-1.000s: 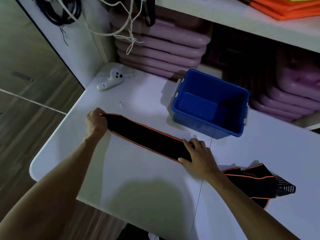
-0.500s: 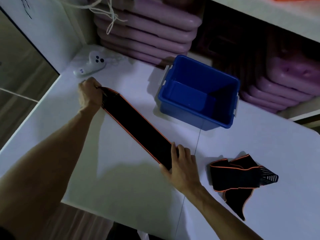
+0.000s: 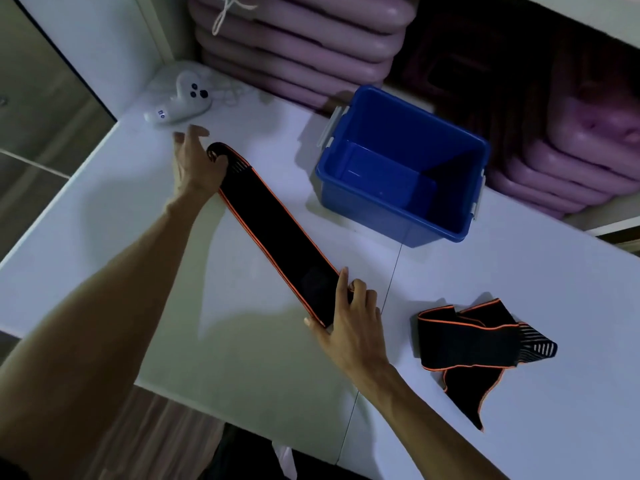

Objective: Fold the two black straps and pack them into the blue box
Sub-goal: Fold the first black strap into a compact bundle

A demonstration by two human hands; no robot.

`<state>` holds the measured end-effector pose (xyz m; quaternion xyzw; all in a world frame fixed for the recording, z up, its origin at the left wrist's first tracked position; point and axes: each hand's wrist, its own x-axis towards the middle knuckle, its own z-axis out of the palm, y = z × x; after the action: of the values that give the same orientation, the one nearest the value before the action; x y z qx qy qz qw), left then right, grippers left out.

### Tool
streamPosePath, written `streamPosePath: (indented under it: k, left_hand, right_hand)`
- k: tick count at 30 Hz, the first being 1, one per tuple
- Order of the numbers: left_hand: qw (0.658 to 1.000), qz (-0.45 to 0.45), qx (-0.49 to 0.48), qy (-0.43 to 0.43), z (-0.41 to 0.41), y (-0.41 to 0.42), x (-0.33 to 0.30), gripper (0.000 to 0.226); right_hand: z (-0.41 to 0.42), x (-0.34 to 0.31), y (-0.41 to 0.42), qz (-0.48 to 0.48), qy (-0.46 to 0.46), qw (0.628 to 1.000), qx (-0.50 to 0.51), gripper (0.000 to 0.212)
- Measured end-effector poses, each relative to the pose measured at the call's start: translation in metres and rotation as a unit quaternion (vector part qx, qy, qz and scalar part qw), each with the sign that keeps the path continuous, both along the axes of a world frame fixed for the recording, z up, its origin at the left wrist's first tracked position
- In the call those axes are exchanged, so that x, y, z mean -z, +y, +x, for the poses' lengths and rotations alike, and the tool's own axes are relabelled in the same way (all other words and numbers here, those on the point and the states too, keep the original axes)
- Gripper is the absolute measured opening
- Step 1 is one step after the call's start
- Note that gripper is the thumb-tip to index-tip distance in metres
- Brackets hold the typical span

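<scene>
A long black strap point(image 3: 277, 233) with orange edging lies flat and diagonal on the white table point(image 3: 242, 355). My left hand point(image 3: 194, 168) is at its far end with the fingers stretched out and blurred; only the thumb side touches the strap, whose tip curls upward. My right hand point(image 3: 349, 323) grips the near end, fingers on top and thumb at the edge. The second black strap point(image 3: 471, 348) lies crumpled to the right, untouched. The blue box point(image 3: 401, 168) stands open and empty behind the long strap.
A white game controller point(image 3: 180, 102) rests at the table's far left corner. Stacked pink plastic lids point(image 3: 298, 46) fill the shelf behind the box. The table's left edge drops to a wooden floor point(image 3: 34, 140).
My left hand has loosened from a closed grip, with its fingers now stretched out, and the far end of the strap has curled up. The view has shifted closer and to the right.
</scene>
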<state>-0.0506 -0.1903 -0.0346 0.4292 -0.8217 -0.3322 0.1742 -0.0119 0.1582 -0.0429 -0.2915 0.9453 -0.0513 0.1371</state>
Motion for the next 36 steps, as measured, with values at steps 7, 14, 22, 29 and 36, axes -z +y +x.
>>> streamPosePath:
  k: [7,14,22,29,36]
  left_hand:
    - [0.998,0.045,-0.012,0.043,0.090,0.125,0.020,0.040]
    - [0.981,-0.022,0.194,0.006,0.168,0.211,0.022,0.035]
    - [0.909,-0.176,0.354,-0.133,0.182,0.218,0.029,0.069]
    - [0.905,-0.225,0.348,-0.101,0.170,0.219,0.024,0.055]
    - [0.938,-0.092,0.330,-0.057,0.158,0.204,0.006,0.049]
  right_hand:
    - [0.027,0.000,0.003,-0.080,-0.100,0.992,-0.013,0.121]
    - [0.013,-0.004,0.022,-0.136,-0.213,0.961,-0.111,0.097]
    - [-0.039,0.008,0.027,-0.077,-0.084,0.944,-0.309,0.068]
    - [-0.065,0.003,0.020,-0.047,-0.031,0.902,-0.428,0.069]
    - [-0.079,0.000,-0.001,-0.123,-0.098,0.901,-0.405,0.049]
